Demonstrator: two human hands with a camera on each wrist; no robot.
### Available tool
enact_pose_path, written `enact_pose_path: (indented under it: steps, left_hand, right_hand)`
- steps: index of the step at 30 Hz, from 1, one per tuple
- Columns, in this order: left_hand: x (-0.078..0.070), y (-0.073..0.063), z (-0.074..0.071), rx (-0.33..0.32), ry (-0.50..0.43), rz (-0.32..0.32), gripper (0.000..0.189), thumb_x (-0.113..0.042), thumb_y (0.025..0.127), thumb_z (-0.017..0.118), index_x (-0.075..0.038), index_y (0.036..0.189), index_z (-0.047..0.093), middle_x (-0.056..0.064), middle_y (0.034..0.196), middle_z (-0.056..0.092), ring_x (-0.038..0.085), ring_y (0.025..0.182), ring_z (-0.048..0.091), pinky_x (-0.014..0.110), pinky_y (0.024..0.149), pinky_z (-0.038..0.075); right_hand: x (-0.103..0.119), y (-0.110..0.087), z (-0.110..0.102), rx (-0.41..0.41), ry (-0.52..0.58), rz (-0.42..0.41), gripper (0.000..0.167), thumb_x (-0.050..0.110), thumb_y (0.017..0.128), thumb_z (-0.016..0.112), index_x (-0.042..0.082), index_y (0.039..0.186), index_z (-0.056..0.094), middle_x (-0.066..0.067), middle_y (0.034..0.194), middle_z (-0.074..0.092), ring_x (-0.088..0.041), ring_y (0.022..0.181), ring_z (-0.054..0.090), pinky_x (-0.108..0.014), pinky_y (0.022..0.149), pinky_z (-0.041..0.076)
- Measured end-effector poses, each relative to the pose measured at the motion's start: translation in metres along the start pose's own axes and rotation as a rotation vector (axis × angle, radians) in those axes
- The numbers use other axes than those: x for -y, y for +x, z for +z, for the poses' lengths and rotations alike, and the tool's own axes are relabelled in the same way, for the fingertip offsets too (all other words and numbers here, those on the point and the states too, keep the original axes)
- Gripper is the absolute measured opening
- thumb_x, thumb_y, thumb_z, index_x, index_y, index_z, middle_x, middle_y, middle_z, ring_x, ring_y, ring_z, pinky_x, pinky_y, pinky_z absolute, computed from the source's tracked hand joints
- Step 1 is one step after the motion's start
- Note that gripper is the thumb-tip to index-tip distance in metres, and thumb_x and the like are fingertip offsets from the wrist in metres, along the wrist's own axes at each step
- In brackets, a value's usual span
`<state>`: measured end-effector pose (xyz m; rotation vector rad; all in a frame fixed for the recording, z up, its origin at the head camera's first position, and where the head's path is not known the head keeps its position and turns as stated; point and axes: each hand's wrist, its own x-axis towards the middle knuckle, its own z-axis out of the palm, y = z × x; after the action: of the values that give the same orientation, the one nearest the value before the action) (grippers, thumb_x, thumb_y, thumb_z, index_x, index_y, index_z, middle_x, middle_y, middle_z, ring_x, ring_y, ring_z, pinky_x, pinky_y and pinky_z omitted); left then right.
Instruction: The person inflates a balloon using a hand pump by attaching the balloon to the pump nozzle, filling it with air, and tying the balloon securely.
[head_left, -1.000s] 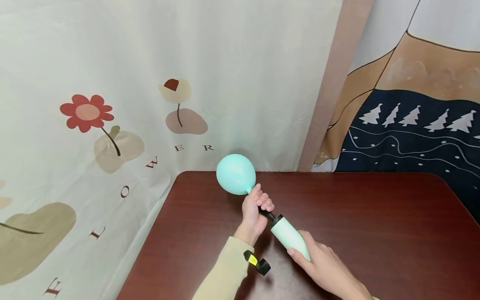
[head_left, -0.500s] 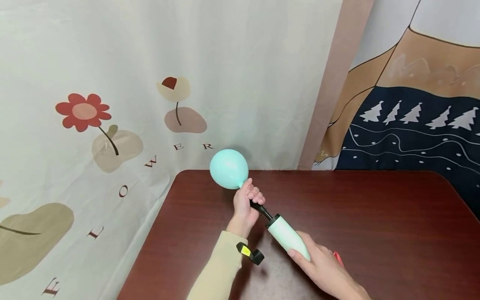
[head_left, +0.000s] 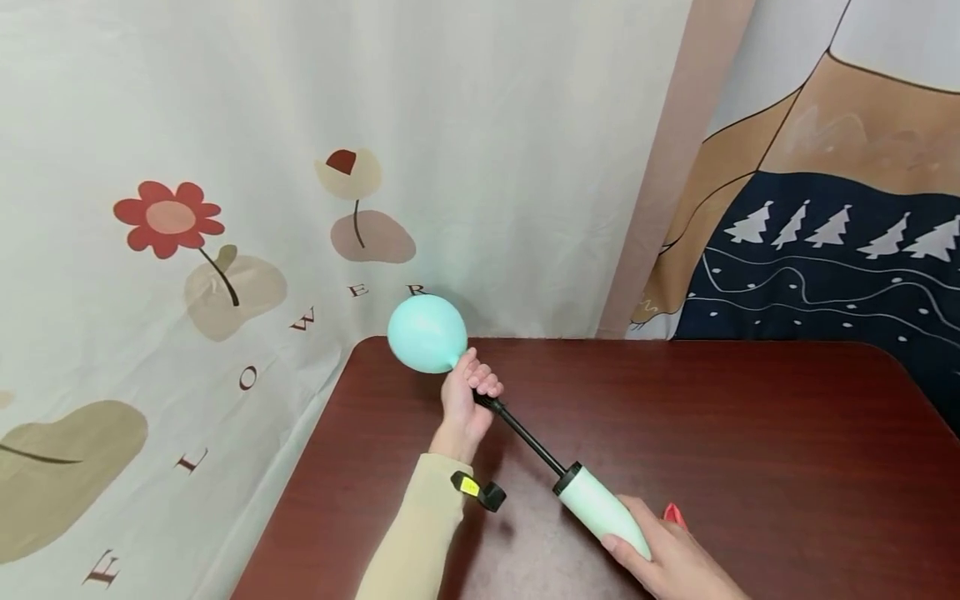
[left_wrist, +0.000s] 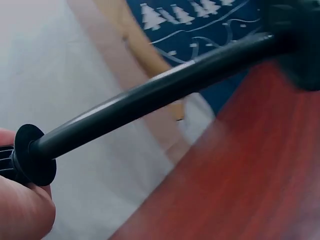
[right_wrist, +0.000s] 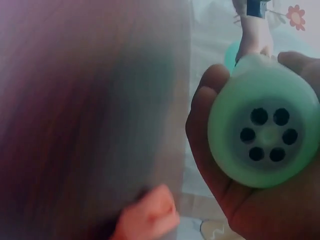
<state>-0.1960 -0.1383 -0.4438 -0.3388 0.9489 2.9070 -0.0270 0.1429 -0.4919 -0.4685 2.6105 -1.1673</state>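
Note:
A light turquoise balloon, round and inflated, sits on the black end of a hand balloon pump. My left hand curls round that black end and the balloon's neck, hiding how they join. In the left wrist view, the pump's black rod runs from a round flange beside the fingers. Around the pale green barrel, my right hand keeps its grip. The right wrist view shows the barrel's end face, with several round holes. A long stretch of rod shows between the two hands.
A small red thing lies on the dark red-brown table just beyond my right hand; its kind is unclear. A printed curtain hangs behind the table. A black wrist camera sits on my left sleeve.
The hands have moved apart: left hand and balloon up and to the left, right hand and barrel lately down and to the right. More black rod shows. The red thing has come into view.

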Motion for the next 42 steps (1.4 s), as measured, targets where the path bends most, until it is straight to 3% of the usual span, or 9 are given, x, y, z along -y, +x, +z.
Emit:
enact_pose_path:
  steps: [9, 15, 22, 30, 37, 42]
  left_hand:
    - [0.037, -0.012, 0.012, 0.036, 0.058, -0.029, 0.054, -0.023, 0.108, 0.052, -0.021, 0.058, 0.033, -0.011, 0.049, 0.033, 0.003, 0.041, 0.036, 0.016, 0.046, 0.031]
    - [0.056, -0.023, 0.018, 0.051, 0.101, -0.036, 0.049, -0.025, 0.107, 0.055, -0.019, 0.061, 0.037, -0.009, 0.051, 0.032, 0.004, 0.042, 0.036, 0.017, 0.047, 0.032]
    - [0.062, -0.026, 0.018, 0.032, 0.096, -0.019, 0.047, -0.025, 0.105, 0.057, -0.019, 0.063, 0.037, -0.010, 0.051, 0.031, 0.003, 0.041, 0.035, 0.017, 0.047, 0.030]
    - [0.049, -0.016, 0.022, 0.037, 0.084, -0.037, 0.049, -0.023, 0.106, 0.055, -0.019, 0.061, 0.037, -0.009, 0.051, 0.033, 0.004, 0.042, 0.037, 0.018, 0.047, 0.032]
    - [0.017, -0.004, 0.023, 0.038, 0.019, -0.028, 0.053, -0.022, 0.109, 0.051, -0.020, 0.058, 0.034, -0.010, 0.050, 0.033, 0.004, 0.041, 0.036, 0.016, 0.046, 0.033]
    - [0.004, 0.003, 0.015, 0.019, -0.032, -0.043, 0.054, -0.022, 0.109, 0.051, -0.019, 0.058, 0.032, -0.009, 0.051, 0.033, 0.005, 0.041, 0.037, 0.017, 0.046, 0.034]
  right_hand:
    - [0.022, 0.022, 0.010, -0.071, -0.011, 0.079, 0.056, 0.053, 0.100, 0.063, 0.014, 0.139, 0.055, 0.005, 0.106, 0.066, -0.004, 0.081, 0.058, -0.032, 0.071, 0.051]
    - [0.028, 0.031, 0.014, -0.211, -0.011, 0.016, 0.045, 0.044, 0.100, 0.069, 0.017, 0.135, 0.058, 0.007, 0.098, 0.067, -0.003, 0.080, 0.060, -0.031, 0.069, 0.052]
    - [0.026, 0.030, 0.015, -0.246, -0.011, -0.008, 0.044, 0.040, 0.099, 0.071, 0.019, 0.135, 0.058, 0.006, 0.096, 0.068, -0.002, 0.078, 0.060, -0.030, 0.068, 0.051]
    - [0.031, 0.034, 0.012, -0.242, 0.007, 0.010, 0.048, 0.044, 0.100, 0.069, 0.019, 0.139, 0.057, 0.005, 0.103, 0.070, -0.004, 0.083, 0.062, -0.030, 0.070, 0.052]
    - [0.029, 0.022, -0.003, -0.126, -0.002, 0.082, 0.053, 0.055, 0.099, 0.063, 0.024, 0.142, 0.056, 0.009, 0.115, 0.066, -0.007, 0.091, 0.060, -0.035, 0.075, 0.051]
    - [0.015, 0.010, -0.009, -0.089, -0.037, 0.058, 0.051, 0.052, 0.099, 0.065, 0.024, 0.141, 0.056, 0.008, 0.118, 0.065, -0.009, 0.091, 0.061, -0.036, 0.076, 0.053]
